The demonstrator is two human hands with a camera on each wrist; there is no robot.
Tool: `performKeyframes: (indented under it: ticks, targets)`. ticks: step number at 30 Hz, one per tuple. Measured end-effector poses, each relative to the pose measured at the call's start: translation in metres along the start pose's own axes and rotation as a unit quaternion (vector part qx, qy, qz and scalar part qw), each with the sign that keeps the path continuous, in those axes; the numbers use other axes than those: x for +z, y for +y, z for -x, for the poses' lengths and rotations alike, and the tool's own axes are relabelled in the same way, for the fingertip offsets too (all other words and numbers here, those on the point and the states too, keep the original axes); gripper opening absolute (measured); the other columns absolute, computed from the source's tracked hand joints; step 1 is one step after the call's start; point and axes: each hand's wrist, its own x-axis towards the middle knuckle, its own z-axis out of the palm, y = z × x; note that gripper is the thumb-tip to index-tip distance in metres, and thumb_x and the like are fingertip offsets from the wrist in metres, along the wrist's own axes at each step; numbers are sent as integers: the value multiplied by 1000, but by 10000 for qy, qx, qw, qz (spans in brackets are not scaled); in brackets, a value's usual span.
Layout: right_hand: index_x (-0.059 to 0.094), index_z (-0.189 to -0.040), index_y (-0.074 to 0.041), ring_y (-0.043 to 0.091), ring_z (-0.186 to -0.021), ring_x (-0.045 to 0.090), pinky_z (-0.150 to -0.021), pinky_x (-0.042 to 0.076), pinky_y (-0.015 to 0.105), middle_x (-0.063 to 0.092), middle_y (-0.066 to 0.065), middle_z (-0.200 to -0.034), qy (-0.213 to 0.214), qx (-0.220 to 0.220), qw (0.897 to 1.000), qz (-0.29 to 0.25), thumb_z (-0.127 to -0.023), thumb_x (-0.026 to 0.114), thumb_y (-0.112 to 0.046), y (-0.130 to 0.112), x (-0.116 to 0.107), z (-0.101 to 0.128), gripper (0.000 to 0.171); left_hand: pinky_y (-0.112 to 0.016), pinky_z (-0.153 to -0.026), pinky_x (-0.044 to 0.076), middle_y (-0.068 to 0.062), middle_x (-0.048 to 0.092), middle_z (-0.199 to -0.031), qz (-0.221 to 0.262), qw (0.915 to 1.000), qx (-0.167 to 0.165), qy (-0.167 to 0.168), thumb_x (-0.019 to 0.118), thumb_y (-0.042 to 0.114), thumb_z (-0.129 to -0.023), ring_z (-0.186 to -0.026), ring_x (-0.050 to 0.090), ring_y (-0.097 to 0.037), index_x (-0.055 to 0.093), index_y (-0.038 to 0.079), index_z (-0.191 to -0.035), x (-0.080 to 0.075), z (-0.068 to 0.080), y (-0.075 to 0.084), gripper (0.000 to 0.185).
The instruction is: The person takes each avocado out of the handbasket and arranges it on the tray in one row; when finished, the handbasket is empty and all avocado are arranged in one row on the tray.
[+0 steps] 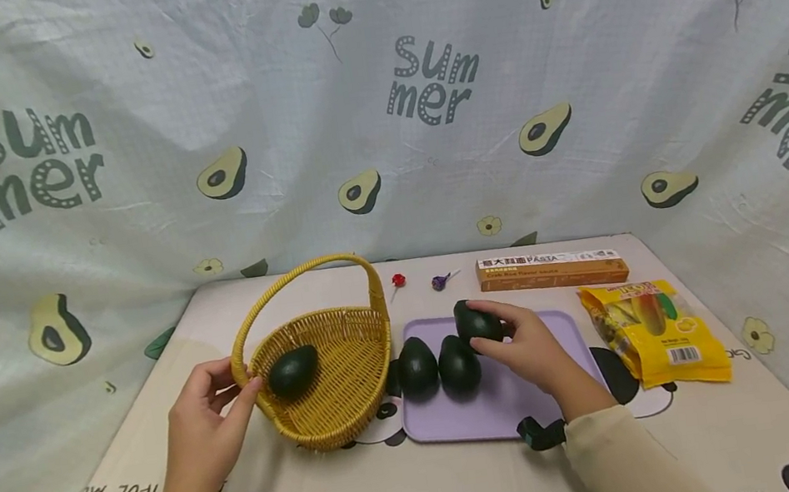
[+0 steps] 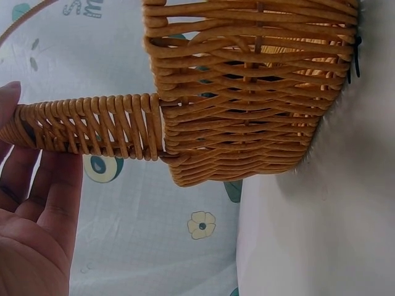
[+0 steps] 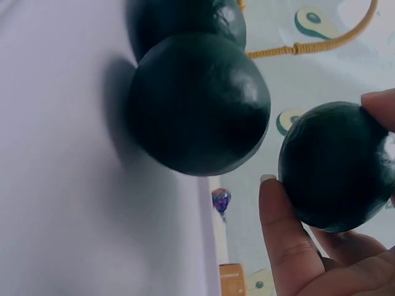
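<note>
My left hand [image 1: 211, 423] grips the handle of a yellow wicker basket [image 1: 348, 429] near its left base; the left wrist view shows fingers around the woven handle [image 2: 105, 126]. One dark green avocado [image 1: 294, 372] lies inside the basket. In my right hand [image 1: 530, 349] is another avocado [image 3: 339, 166], held between thumb and fingers, raised over the purple tray [image 1: 517, 414]. Two more avocados, a left one [image 1: 418, 369] and a right one [image 1: 459, 365], rest side by side on the tray's left part, close below the held one.
Behind the tray lie a red lollipop [image 1: 399, 281], a purple lollipop [image 1: 441, 281] and a pasta box [image 1: 553, 271]. A yellow snack bag [image 1: 660, 335] lies right of the tray. A printed curtain [image 1: 284, 110] hangs behind the table.
</note>
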Motion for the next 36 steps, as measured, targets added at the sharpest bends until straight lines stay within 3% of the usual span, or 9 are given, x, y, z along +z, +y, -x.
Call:
performKeyframes:
  ticks: [9, 15, 21, 36]
  targets:
    - [64, -137, -29, 33, -109, 61, -84, 53, 34, 56, 9, -146, 207, 454, 9983, 294, -85, 85, -28, 10, -5, 8, 56, -1, -86, 49, -10, 65, -110, 18, 10000, -6, -17, 75, 4, -93, -106, 68, -29, 60, 1, -121, 1, 0, 1, 32]
    - [63, -139, -24, 31, -104, 63, -80, 54, 33, 59, 14, -143, 277, 374, 9986, 266, -88, 79, -17, 17, -7, 13, 54, -1, -86, 49, -10, 65, -110, 52, 10000, 74, 11, 75, 3, -92, -104, 67, -22, 60, 0, -120, 0, -1, 0, 32]
    - [64, -138, -27, 30, -103, 60, -81, 52, 32, 60, 11, -141, 306, 562, 9973, 353, -86, 81, -18, 22, -7, 15, 56, 0, -86, 48, -10, 66, -110, -15, 10000, 24, 48, 76, 2, -91, -104, 67, -19, 60, 0, -121, 1, -1, -1, 34]
    - [59, -143, -12, 31, -113, 64, -89, 53, 36, 64, 14, -137, 307, 495, 9958, 708, -81, 85, -19, 33, -6, 19, 68, 0, -86, 47, -9, 64, -109, -44, 10000, 18, 36, 76, 2, -91, -105, 67, -29, 59, 0, -121, 1, 0, -1, 34]
